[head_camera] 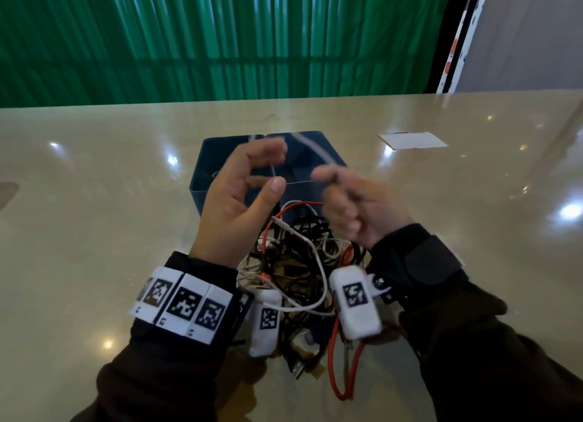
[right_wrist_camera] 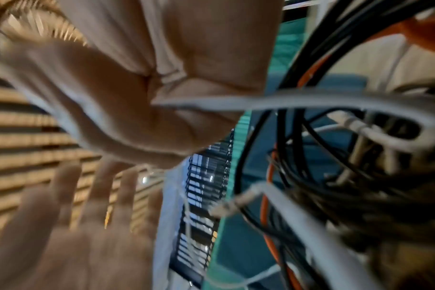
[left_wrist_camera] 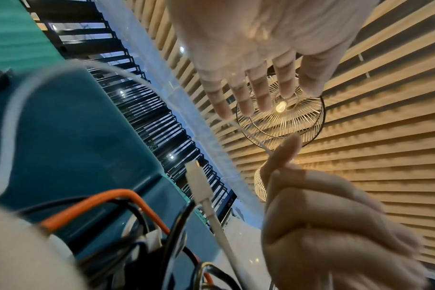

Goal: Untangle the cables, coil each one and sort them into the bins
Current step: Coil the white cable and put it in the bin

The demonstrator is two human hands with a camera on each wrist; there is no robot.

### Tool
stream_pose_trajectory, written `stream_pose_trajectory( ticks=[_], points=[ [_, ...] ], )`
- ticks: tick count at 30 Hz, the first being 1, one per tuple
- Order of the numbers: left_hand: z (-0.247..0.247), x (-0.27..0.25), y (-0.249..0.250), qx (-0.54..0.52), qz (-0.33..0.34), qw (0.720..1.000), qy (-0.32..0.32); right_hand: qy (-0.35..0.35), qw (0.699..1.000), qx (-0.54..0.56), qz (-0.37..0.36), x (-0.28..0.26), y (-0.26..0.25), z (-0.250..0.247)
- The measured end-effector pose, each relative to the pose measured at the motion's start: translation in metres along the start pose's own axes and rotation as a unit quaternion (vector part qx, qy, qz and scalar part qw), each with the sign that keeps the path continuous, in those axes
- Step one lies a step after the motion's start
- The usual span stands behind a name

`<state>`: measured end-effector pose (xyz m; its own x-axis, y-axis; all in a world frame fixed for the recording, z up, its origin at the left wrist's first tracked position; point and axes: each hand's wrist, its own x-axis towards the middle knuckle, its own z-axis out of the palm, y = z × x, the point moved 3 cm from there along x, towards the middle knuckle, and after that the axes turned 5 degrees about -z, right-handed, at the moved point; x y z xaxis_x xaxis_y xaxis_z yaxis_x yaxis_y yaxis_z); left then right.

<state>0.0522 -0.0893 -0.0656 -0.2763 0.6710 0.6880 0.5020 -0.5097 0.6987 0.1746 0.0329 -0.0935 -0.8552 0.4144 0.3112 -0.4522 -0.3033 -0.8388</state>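
Observation:
A tangled pile of black, white and orange-red cables (head_camera: 293, 264) lies on the table in front of a dark blue bin (head_camera: 197, 185). Above the pile, my right hand (head_camera: 334, 188) is curled around a thin white cable (head_camera: 312, 150); the right wrist view shows this fist (right_wrist_camera: 149, 88) gripping the cable (right_wrist_camera: 286, 102). My left hand (head_camera: 276, 166) faces it, fingers loosely extended. The cable (left_wrist_camera: 137, 80) runs in an arc past the left fingertips (left_wrist_camera: 224, 113). No grip by the left hand shows. Another white cable's plug (left_wrist_camera: 196, 176) sticks up from the pile.
A white slip of paper (head_camera: 413, 139) lies at the back right of the glossy beige table (head_camera: 94, 200). An orange-red loop (head_camera: 334, 374) trails from the pile toward the near edge. Green sheeting stands behind the table's far edge.

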Motion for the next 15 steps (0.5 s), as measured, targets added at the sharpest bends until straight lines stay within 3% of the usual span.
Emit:
stream_pose_trajectory(
  ticks=[3, 6, 8, 13, 15],
  points=[
    [0.003, -0.001, -0.005, 0.103, 0.018, 0.992, -0.064, -0.043, 0.99, -0.096, 0.092, -0.002, 0.021, 0.02],
    [0.007, -0.001, -0.013, 0.128, -0.055, 0.979, -0.146, -0.059, 0.991, -0.075, 0.094, -0.001, 0.02, 0.019],
    [0.005, 0.0, -0.013, 0.153, -0.07, 0.979, -0.112, -0.074, 0.993, -0.043, 0.08, -0.001, 0.014, 0.014],
    [-0.032, 0.005, -0.016, 0.194, -0.081, 0.97, 0.123, -0.119, 0.991, 0.005, 0.061, -0.002, 0.008, 0.009],
    [-0.038, 0.006, -0.02, 0.187, -0.112, 0.968, 0.121, -0.125, 0.991, 0.006, 0.053, -0.003, 0.01, 0.012]
  ],
)
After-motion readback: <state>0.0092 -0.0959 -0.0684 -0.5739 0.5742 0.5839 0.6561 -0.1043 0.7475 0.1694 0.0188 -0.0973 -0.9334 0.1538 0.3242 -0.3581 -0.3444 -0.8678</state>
